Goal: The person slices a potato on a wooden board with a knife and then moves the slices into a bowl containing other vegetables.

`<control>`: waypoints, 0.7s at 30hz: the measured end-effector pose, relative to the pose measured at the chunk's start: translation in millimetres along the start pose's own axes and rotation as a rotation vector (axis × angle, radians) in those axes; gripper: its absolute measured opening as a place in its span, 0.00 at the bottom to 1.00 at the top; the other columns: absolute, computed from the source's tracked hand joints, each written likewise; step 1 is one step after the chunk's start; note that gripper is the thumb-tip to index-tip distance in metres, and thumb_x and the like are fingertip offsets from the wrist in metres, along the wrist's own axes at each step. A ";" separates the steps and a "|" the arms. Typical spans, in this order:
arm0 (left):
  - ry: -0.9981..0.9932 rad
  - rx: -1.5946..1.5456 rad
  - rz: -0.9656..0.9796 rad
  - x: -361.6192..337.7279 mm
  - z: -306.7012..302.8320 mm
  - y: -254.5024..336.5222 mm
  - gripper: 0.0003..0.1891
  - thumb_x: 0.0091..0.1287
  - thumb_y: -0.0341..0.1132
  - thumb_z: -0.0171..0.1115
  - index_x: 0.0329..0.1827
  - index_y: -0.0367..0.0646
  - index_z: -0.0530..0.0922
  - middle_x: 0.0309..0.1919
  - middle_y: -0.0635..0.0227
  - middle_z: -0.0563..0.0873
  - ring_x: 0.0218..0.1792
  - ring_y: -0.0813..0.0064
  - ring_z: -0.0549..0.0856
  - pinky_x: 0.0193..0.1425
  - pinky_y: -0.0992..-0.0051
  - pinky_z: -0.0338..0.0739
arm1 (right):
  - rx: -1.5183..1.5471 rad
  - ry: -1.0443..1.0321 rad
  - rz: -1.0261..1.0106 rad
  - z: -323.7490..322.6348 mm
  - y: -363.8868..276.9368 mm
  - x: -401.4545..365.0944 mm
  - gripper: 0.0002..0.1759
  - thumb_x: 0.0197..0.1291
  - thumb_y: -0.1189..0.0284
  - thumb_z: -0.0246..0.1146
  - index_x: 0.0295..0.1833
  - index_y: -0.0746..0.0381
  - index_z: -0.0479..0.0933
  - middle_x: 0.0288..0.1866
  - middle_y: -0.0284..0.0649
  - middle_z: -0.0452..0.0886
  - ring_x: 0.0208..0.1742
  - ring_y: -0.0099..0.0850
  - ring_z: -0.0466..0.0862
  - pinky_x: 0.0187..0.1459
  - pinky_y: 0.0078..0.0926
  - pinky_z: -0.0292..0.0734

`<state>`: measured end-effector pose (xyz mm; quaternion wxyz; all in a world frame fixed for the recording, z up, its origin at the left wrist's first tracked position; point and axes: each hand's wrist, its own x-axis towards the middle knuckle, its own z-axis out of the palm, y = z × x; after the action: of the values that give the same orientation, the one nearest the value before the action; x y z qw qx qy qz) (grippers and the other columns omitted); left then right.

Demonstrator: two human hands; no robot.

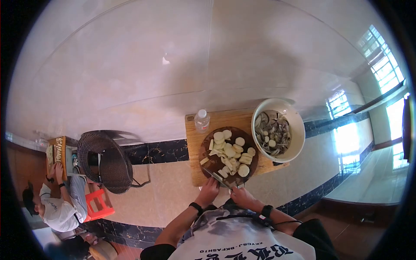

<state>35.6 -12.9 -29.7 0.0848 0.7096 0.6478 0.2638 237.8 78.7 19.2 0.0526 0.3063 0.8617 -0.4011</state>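
My right hand point(243, 198) is closed on the handle of a kitchen knife point(215, 177), whose blade slants up and left over the near edge of a round brown cutting board point(208, 149). Close beside the blade, my left hand point(209, 191) has its fingers bent together; what they hold is hidden. Pale vegetable slices point(229, 150), round ones and cut pieces, are heaped on the board. One piece point(204, 160) lies apart at the left rim. A large white basin point(300, 138) at the right contains grey and pale cut strips point(273, 130) with a few round slices.
A clear bottle with a white cap point(202, 121) stands at the back left of the wooden table point(193, 147). A dark wicker chair point(117, 167) is further left. Beyond it a person point(60, 208) works at another board point(56, 151), near a red stool point(99, 205). The tiled wall rises behind.
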 end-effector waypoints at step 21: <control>-0.056 0.108 0.115 -2.2 5.1 -14.8 0.16 0.59 0.31 0.60 0.46 0.29 0.84 0.51 0.53 0.82 0.58 0.56 0.80 0.66 0.63 0.77 | -0.049 0.120 -0.205 -0.3 14.7 -8.5 0.15 0.72 0.63 0.59 0.43 0.66 0.74 0.27 0.63 0.80 0.34 0.66 0.83 0.37 0.64 0.76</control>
<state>25.0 -11.7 -41.4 0.0490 0.7563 0.6168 0.2128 253.1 82.0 12.5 -0.0326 0.2387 0.8996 -0.3643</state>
